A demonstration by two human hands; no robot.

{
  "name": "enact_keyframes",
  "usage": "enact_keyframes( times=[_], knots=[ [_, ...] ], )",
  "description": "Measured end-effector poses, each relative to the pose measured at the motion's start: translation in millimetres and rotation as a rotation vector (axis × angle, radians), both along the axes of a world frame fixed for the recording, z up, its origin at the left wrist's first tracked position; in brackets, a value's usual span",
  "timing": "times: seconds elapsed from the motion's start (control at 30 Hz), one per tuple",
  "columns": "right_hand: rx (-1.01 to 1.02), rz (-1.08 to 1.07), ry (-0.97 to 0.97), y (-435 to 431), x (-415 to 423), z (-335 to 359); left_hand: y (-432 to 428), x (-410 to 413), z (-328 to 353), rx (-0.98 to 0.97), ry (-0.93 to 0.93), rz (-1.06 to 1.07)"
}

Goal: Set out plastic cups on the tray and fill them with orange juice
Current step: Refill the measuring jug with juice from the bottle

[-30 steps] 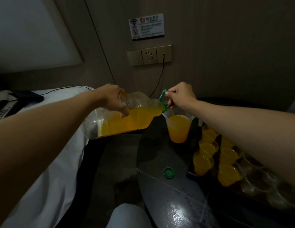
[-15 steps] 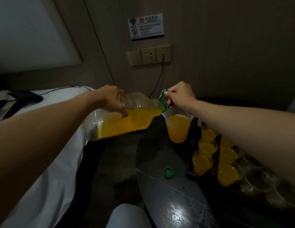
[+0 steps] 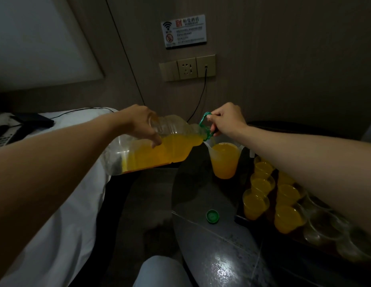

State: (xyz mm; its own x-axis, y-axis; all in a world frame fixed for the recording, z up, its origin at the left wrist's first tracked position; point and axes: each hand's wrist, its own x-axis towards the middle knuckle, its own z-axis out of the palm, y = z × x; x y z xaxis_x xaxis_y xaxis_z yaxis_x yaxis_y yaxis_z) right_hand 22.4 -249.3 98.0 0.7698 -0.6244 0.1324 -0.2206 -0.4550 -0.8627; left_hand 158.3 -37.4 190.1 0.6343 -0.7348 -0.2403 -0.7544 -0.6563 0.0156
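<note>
Currently the left hand (image 3: 139, 126) curls its fingers (image 3: 155, 140) over the large clear plastic juice bottle (image 3: 172, 150); the right hand (image 3: 227, 119) pinches its green loop handle (image 3: 204, 125). The clear plastic jug (image 3: 225, 162) under the neck looks nearly full: further tilt risks overflow onto the dark surface (image 3: 211, 255).

A hotel room: a wall placard (image 3: 183, 31) with wifi and no-smoking symbols hangs above the right hand (image 3: 226, 119), over a socket panel (image 3: 187, 67); a white-sheeted bed (image 3: 72, 235) lies below the left hand (image 3: 139, 123).
</note>
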Motion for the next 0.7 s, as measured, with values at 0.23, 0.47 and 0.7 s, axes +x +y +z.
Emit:
enact_keyframes(
  times=[0.23, 0.47, 0.7],
  knots=[
    [0.018, -0.01, 0.005, 1.7, 0.6, -3.5, -0.7, 0.7, 0.1, 0.016, -0.006, -0.005],
    [0.017, -0.005, -0.003, 1.4, -0.2, -3.2, -1.2, -0.1, 0.7, 0.024, -0.017, -0.002],
    [0.019, -0.006, 0.003, 1.6, -1.3, -4.2, -1.4, 0.0, 3.0, 0.038, -0.017, -0.002]
  ],
)
